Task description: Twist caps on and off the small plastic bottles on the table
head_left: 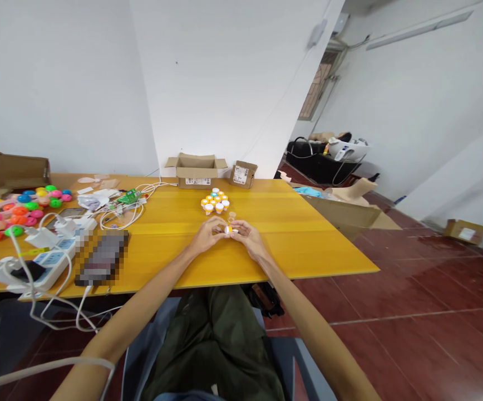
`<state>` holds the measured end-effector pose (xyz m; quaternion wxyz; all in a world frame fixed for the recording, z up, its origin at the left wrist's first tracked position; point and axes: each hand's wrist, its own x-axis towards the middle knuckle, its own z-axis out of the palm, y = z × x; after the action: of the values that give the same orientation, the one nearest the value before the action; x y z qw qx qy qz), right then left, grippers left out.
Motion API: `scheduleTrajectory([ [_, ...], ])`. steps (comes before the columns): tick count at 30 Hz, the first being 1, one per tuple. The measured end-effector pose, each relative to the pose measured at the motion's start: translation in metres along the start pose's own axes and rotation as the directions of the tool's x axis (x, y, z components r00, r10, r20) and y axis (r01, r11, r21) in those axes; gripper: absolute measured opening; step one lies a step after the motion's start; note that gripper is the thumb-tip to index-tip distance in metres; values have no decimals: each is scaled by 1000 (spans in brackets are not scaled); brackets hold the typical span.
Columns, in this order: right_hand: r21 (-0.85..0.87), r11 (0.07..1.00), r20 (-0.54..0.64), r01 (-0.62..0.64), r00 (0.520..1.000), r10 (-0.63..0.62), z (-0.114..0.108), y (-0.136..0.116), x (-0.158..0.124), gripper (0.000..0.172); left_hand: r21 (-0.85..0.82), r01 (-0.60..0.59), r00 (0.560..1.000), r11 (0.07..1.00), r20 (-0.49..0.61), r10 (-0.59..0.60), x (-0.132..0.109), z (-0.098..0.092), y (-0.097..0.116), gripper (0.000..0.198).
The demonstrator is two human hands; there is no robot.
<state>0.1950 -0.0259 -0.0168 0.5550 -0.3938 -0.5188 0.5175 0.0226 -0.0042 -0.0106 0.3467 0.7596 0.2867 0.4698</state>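
Note:
Close together above the wooden table, my left hand (209, 234) and my right hand (246, 236) pinch a small white-and-orange piece (227, 229) between their fingertips. Its exact kind is too small to make out. Just beyond the fingers lies a small, pale, round see-through item (232, 215). A cluster of similar small white-and-orange pieces (215, 201) stands on the table a little farther back, with a teal spot among them.
Two cardboard boxes, an open one (196, 171) and a smaller one (242, 174), stand by the wall. On the left are a power strip (60, 250) with chargers and cables, a phone (103, 257) and colourful balls (20, 211). The table's edge (329, 274) lies near my right forearm.

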Motion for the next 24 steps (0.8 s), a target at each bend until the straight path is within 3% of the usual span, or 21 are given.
scheduleTrajectory([
  [4, 3, 1000, -6, -5, 1000, 5, 0, -1, 0, 40, -29, -7, 1000, 1000, 8, 8, 1, 0, -2, 24],
  [12, -12, 1000, 7, 24, 1000, -24, -4, 4, 2, 39, -109, 127, 992, 986, 18, -125, 3, 2, -6, 32],
  [24, -47, 998, -21, 33, 999, -34, 0, 9, 6, 44, -78, 84, 996, 993, 15, -83, 1, 3, -5, 33],
])
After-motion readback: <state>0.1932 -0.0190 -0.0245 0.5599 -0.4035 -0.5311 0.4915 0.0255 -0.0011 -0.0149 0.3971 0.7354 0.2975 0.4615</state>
